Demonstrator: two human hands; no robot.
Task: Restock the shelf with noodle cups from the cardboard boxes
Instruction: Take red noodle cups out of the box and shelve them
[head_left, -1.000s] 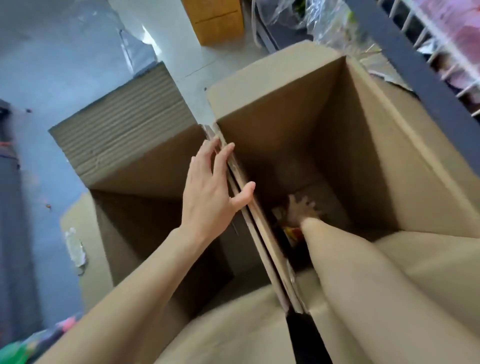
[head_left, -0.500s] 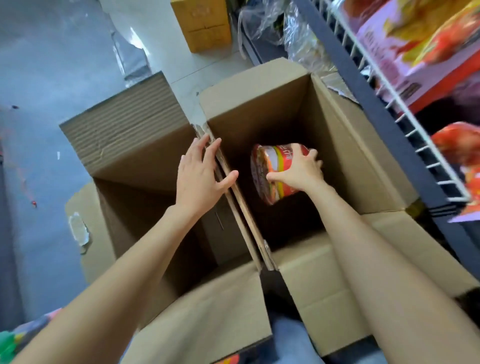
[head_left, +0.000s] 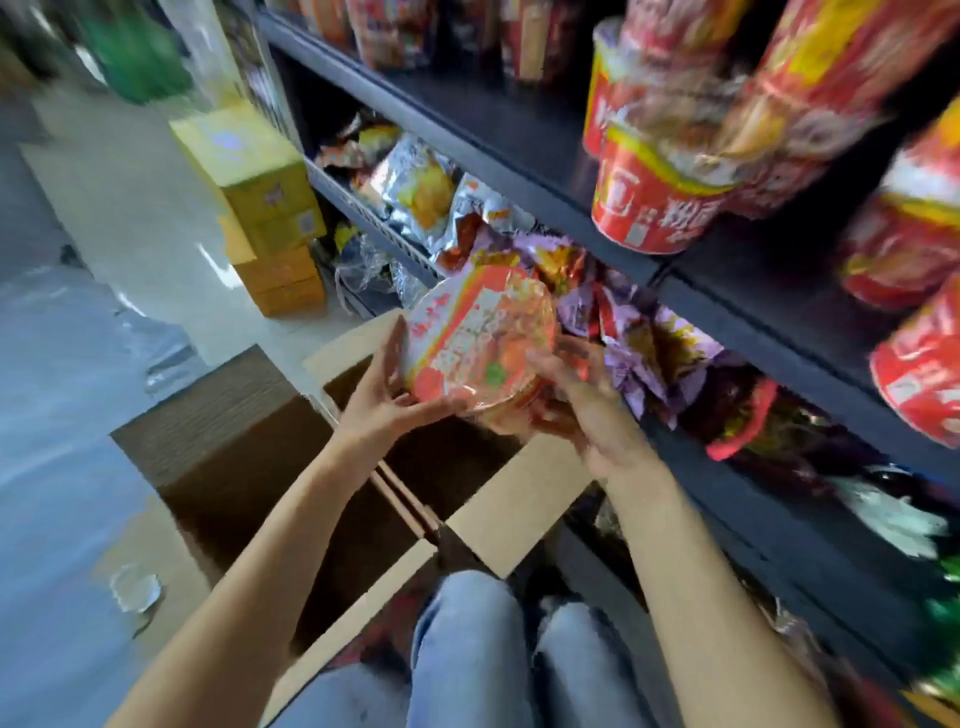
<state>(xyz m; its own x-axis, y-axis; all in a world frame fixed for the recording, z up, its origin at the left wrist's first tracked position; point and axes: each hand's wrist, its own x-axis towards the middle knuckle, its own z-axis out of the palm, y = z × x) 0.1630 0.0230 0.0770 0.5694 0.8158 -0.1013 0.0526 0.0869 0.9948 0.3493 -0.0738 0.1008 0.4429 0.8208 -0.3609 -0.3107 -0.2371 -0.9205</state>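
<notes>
Nearest to us, our left hand (head_left: 382, 400) is at 9 o'clock of the noodle cup (head_left: 480, 335), fingers curled up its side. Our right hand (head_left: 582, 400) is at 4 o'clock, wrapped round the bottom. We hold the cup between both hands, above the open cardboard boxes (head_left: 514, 499), with its lid tipped toward us. Farther off, at 1 o'clock, is the shelf (head_left: 524, 135) with more red cups (head_left: 654, 202). We think the cup must go up and right, and the right hand is nearer.

Pale grey floor (head_left: 119, 218), glossy patches; stacked yellow cartons (head_left: 260, 208) beside dark metal racking (head_left: 519, 171).
</notes>
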